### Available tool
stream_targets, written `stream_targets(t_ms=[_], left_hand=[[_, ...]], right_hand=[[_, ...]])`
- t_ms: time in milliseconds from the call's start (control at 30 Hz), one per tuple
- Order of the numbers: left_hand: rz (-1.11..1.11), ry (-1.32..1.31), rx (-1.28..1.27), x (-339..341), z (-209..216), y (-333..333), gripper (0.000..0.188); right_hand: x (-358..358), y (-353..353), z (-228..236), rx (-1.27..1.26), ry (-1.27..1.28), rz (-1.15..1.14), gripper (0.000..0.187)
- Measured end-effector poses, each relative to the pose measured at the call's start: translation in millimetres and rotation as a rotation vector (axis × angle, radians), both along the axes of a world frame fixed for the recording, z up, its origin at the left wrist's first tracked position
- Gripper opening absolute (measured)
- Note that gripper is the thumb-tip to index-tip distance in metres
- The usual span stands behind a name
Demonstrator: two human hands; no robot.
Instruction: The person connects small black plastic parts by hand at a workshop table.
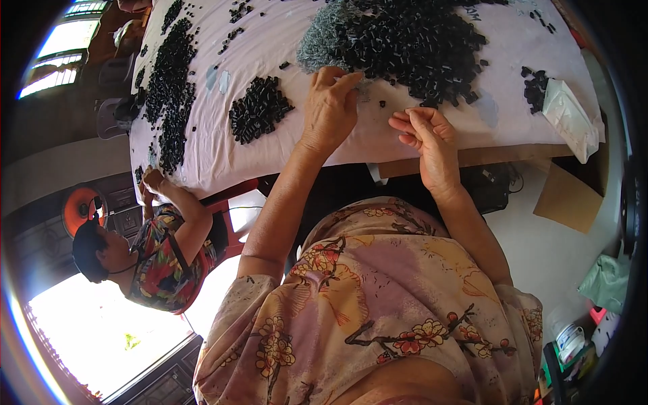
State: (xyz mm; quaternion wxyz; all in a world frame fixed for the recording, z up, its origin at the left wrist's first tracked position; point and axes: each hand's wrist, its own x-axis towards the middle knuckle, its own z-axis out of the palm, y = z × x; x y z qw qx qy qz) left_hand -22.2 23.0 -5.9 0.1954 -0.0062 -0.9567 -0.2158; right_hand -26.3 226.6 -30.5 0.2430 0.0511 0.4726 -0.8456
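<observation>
My left hand is at the near edge of a heap of small grey metal pieces, its fingers bent and pinched together. Whatever lies between those fingertips is too small to make out. To its right, my right hand hovers over the table's near edge with thumb and fingers pressed together. Any piece in it is hidden. A large heap of small black plastic parts adjoins the grey pieces, beyond both hands. One loose black part lies between the hands. Left of my left hand sits a smaller black pile.
The table has a pale cloth. A long black pile lies at left, near another person working there. At right are a white tray-like container, a small black cluster and a cardboard box below.
</observation>
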Motion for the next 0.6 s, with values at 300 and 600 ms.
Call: stream_targets(t_ms=[300,600], left_hand=[[0.014,0.038,-0.045,-8.1,0.6,1.4,0.025],[-0.081,0.049,0.144,-29.4,1.2,32.1,0.03]], right_hand=[[0.1,0.3,-2.2,-0.004,0.018,0.003,0.012],[-0.2,0.0,-1.0,0.022,0.033,0.012,0.013]])
